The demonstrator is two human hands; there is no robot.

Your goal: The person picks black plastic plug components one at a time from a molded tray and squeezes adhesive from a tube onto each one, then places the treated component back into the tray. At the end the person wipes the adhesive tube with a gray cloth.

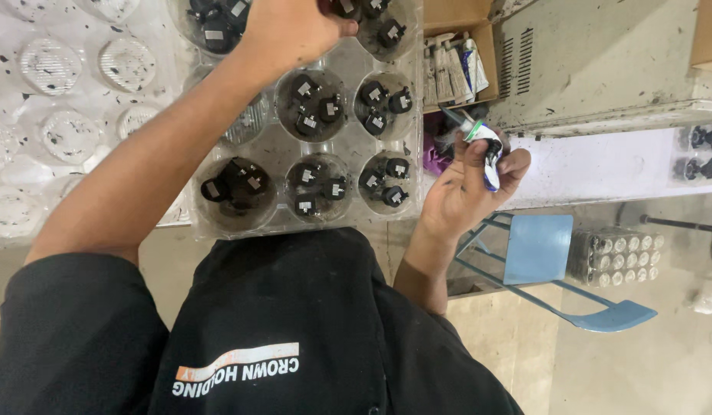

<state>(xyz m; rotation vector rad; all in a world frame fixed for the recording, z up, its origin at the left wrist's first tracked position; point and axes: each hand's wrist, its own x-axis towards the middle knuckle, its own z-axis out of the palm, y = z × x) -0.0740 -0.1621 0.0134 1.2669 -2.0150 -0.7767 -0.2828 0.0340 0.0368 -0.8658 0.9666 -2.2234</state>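
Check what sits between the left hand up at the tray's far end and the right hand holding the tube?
Head view: between left hand and right hand holding the tube lie clear tray cups of small black parts.

One camera, worn on the head, looks almost straight down over the person's chest, so the black shirt (294, 330) fills the bottom of the frame, while the clear tray (348, 65) on the bench runs up to the top edge. It sits close: the left hand (291, 31) is cut off by the top edge, while the right hand (467, 192) is near mid-frame. To the right the view reaches the floor and a blue chair (540, 250).
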